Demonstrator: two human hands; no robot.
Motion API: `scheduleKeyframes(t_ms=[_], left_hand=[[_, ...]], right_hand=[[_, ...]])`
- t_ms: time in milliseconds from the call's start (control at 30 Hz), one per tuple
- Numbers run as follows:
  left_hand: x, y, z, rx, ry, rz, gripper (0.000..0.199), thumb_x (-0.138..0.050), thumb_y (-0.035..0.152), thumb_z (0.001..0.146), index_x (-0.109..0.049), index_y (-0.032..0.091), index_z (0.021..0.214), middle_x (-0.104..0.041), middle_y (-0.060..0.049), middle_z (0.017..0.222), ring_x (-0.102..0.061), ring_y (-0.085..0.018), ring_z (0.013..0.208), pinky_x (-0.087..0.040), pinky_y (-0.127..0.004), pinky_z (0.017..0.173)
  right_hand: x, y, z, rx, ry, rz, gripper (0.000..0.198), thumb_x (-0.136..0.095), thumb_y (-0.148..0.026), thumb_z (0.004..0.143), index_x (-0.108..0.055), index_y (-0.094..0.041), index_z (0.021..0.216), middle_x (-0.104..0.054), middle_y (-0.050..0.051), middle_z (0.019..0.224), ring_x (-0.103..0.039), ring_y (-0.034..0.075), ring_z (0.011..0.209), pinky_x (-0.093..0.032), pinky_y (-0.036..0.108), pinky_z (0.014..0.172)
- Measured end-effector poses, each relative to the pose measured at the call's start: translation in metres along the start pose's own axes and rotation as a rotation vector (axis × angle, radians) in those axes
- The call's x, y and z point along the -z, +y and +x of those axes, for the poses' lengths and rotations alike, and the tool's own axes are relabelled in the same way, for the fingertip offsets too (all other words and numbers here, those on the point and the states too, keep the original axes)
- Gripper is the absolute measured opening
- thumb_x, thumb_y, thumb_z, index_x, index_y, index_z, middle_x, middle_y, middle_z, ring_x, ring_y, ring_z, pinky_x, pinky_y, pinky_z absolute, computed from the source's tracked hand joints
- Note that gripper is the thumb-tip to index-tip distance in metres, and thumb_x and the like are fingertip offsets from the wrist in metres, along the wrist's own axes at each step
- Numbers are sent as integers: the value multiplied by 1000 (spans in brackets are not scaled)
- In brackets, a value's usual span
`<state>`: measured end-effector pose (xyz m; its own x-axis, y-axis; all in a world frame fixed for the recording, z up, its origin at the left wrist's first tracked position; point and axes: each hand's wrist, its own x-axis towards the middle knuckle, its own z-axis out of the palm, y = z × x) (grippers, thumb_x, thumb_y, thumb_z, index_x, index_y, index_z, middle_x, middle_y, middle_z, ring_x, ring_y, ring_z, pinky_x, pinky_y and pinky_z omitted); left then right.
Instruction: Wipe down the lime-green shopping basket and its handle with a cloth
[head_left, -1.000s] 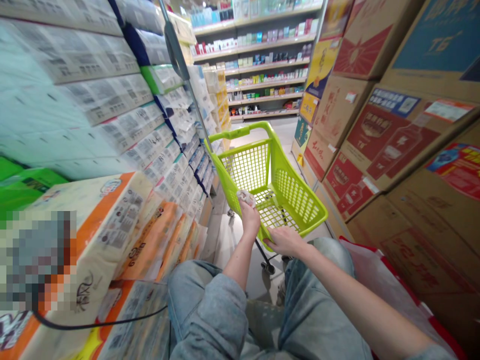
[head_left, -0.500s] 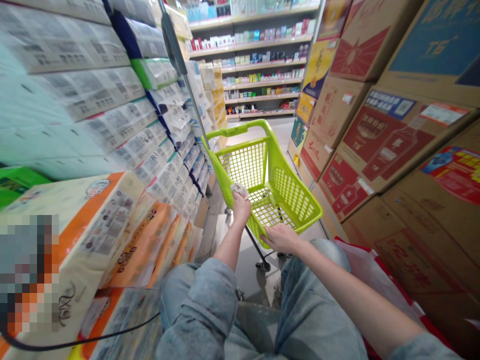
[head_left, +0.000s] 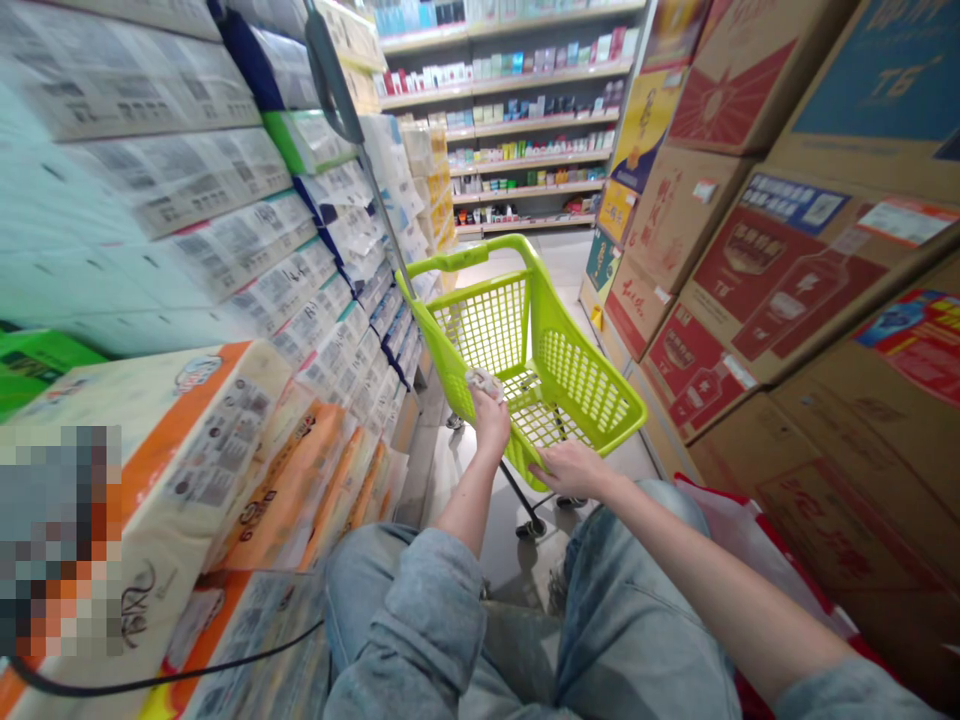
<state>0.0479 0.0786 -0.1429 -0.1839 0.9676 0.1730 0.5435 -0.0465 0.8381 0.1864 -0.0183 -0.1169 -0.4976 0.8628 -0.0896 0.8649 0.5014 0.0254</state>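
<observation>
A lime-green plastic shopping cart with lattice walls stands on the floor before my knees, and nothing lies in its basket. My left hand is closed on a crumpled whitish cloth, held at the cart's left rim. Around the near rim of the basket, my right hand is curled, fingers over the edge. A long grey pole with a dark grip rises from the cart's far left corner.
Wrapped paper packs are stacked along the left, with orange tissue packs nearer me. Cardboard cartons form a wall on the right. Shelves of small boxed goods stand at the back. A red-edged white bag sits beside my right knee.
My left hand with the cloth has moved slightly right and down along the rim. The cart has tilted or shifted slightly; my right hand still grips its near edge.
</observation>
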Motion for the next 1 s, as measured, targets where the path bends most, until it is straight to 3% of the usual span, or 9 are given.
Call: scheduleKeyframes(t_ms=[300,533,733,1000], left_hand=[[-6,4,-22,30,29,-2,70,-44,16,80,-15,0,142,-28,-24,147,-25,-24,139,-23,-35,114],[-9,16,-35,30,73,-40,71,-41,16,81,-11,-2,142,-21,-25,150,-19,-24,141,-18,-38,116],[-8,17,-49,43,137,-63,65,-36,19,83,-15,-2,141,-22,-24,150,-20,-21,141,-17,-36,116],[-4,17,-58,75,137,-78,62,-38,20,83,-23,0,140,-21,-22,150,-16,-21,142,-16,-35,116]], right_hand=[[0,8,-4,12,9,-6,39,-32,-40,91,-62,-16,88,-71,10,73,-67,21,67,-37,24,57],[5,16,-9,-40,-51,12,36,-39,-43,87,-65,-18,89,-71,10,78,-68,24,73,-41,27,60],[6,4,-7,-222,-196,128,42,-43,-49,84,-68,-16,89,-71,15,92,-67,27,87,-46,30,67],[3,-13,-4,-355,-62,329,42,-48,-50,81,-59,-25,112,-70,8,103,-64,25,97,-45,30,72]])
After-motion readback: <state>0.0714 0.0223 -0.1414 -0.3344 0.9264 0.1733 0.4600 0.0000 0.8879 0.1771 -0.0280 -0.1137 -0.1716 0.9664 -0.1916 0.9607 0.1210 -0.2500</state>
